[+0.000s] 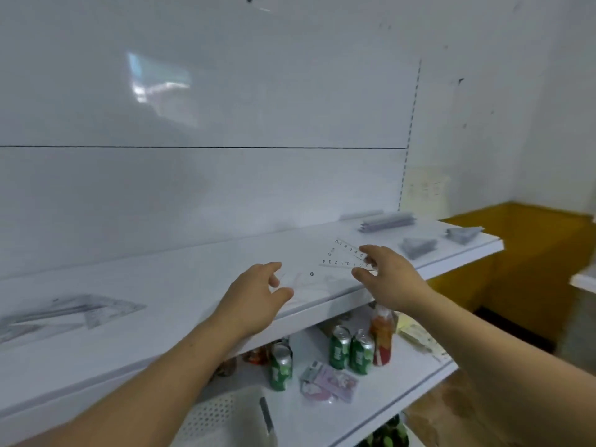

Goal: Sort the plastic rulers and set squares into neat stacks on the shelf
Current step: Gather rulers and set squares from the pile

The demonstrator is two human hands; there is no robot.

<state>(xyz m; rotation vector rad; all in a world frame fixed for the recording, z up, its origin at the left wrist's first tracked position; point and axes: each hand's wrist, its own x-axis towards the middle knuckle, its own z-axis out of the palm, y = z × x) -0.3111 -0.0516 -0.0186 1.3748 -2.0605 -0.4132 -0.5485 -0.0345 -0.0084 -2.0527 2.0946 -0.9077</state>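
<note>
Your right hand [387,279] pinches a clear set square [345,257] by one end, just above the white shelf [161,285]. Your left hand [258,291] hovers beside it, fingers loosely curled; whether it grips anything cannot be told. Neat stacks [417,247] lie to the right, a loose pile [71,312] far left.

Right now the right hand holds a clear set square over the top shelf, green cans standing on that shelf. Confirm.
Wrong: the head view shows the green cans on the lower shelf. The right hand does hold the clear set square over the top shelf.
</note>
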